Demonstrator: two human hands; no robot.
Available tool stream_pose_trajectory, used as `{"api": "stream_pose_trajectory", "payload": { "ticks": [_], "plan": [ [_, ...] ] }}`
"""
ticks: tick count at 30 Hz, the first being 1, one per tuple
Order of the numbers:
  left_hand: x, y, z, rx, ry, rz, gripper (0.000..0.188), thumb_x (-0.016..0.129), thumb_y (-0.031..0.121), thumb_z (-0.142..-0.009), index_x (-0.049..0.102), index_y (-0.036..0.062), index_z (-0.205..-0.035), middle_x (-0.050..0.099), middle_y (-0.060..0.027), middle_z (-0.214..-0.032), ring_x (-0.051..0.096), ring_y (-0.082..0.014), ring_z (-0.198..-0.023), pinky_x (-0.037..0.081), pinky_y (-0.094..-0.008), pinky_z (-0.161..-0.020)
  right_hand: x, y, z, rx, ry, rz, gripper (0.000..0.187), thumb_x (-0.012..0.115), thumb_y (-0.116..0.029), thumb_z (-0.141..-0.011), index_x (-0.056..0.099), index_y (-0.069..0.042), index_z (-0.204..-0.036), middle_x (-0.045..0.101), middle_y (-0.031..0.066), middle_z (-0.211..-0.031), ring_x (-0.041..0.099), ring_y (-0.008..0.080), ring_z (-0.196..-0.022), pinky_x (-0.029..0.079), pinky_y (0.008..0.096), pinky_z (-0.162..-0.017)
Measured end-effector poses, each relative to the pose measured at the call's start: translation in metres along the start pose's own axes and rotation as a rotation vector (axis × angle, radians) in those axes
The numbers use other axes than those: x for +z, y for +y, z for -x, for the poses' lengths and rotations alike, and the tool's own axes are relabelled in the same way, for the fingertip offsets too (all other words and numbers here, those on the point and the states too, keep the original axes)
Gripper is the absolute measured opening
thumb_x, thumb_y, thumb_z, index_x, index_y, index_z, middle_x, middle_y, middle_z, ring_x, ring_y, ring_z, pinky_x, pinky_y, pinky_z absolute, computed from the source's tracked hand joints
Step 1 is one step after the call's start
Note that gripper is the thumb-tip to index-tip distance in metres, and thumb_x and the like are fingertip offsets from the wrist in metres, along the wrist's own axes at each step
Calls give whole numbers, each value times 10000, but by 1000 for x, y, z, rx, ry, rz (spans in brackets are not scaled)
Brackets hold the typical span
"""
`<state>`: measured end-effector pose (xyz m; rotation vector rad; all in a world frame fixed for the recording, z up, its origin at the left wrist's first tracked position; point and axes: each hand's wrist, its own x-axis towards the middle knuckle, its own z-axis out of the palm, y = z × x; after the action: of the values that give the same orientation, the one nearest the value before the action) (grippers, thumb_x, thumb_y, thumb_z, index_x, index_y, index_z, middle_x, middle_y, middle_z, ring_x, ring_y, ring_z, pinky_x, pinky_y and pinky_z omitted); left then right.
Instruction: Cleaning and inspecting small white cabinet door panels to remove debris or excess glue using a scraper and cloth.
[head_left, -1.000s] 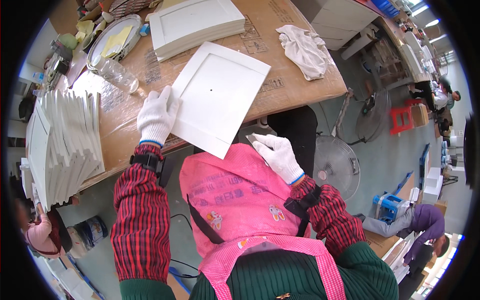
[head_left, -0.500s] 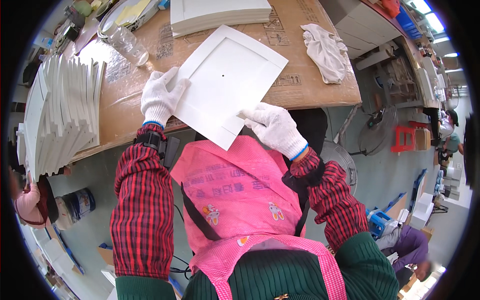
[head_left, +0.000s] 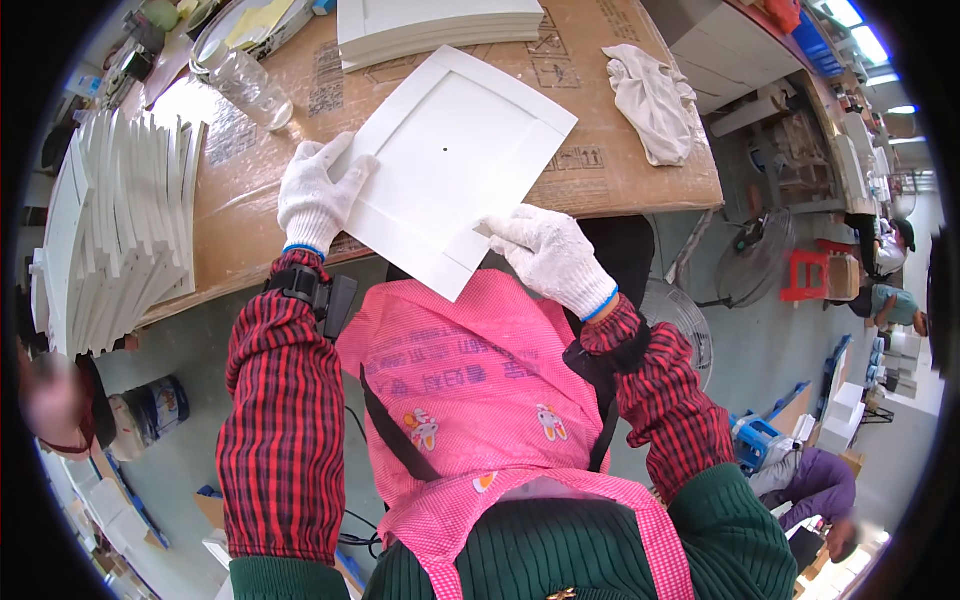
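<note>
A white square panel with a raised border and a small dark hole in its middle is tilted cornerwise over the table's near edge. My left hand, in a white knit glove, grips its left side, the thumb lying on the face and the other fingers partly hidden. On the near right side, my gloved right hand has its fingers drawn together, fingertips on the border; whether something small is between them does not show. Beyond the panel lies a stack of white panels.
The cardboard-covered table bears a clear jar and a white cloth. At the left stands a row of upright white panels. A fan and a red stool are to the right. Other people work at both sides.
The panel and both hands have hardly moved; my left hand has shifted very slightly left. At the far left, a person's pink-sleeved arm is no longer visible by the upright panels.
</note>
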<state>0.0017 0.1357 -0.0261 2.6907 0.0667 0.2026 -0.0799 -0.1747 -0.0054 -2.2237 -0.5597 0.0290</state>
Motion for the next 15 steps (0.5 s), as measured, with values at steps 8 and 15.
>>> {"api": "stream_pose_trajectory", "payload": {
  "ticks": [8, 15],
  "plan": [
    [0, -2, 2, -3, 5, 7, 619, 744, 558, -857, 713, 132, -1306, 658, -115, -1130, 647, -296, -1082, 516, -414, -962, -3, -5, 2, 30, -70, 25, 267, 700, -125, -913, 754, -104, -1174, 733, 137, -1057, 716, 315, -957, 570, 376, -846],
    [-1, 2, 1, -3, 22, 44, 616, 768, 542, -838, 727, 107, -1272, 661, -117, -1122, 654, -295, -1065, 519, -405, -959, 12, -4, -9, 127, 204, 75, 284, 706, -80, -912, 751, -94, -1192, 729, 145, -1032, 727, 287, -933, 569, 336, -827]
  ]
}}
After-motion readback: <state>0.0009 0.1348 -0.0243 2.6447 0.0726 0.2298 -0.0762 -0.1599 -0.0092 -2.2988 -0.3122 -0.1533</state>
